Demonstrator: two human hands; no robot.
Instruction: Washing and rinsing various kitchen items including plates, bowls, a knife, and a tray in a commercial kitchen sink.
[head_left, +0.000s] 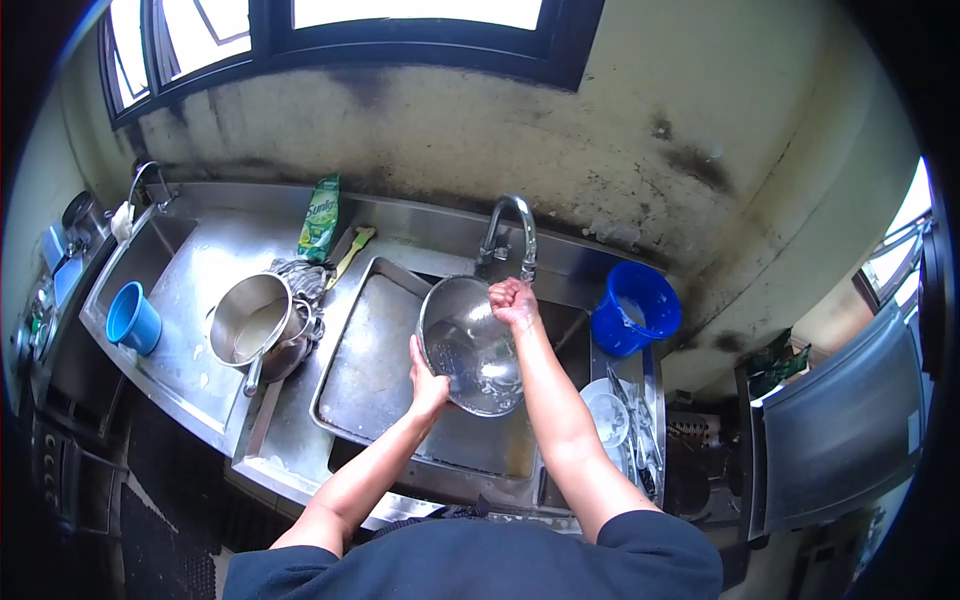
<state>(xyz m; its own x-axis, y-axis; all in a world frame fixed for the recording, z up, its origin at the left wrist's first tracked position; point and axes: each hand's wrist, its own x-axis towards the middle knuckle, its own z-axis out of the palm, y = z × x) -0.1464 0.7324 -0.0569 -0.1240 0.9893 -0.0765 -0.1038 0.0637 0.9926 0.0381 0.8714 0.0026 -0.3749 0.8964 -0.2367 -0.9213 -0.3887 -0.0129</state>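
A wide metal mixing bowl (480, 360) is tilted over a large metal baking tray (375, 360), which lies across the sink. My left hand (430, 386) grips the bowl's lower left rim, thumb on the inside. At the bowl's upper right, my right hand (514, 301) is closed up directly under the mouth of the curved tap (529, 262). Whether it holds something small inside is hidden. Wet, soapy traces show in the bowl.
Left of the tray are a saucepan (251, 319), a striped cloth (300, 279), a green detergent pouch (320, 217), a yellow-green brush (351, 255) and a light blue cup (133, 319). A blue bucket (636, 309), dishes (604, 416) and cutlery (637, 435) stand at the right.
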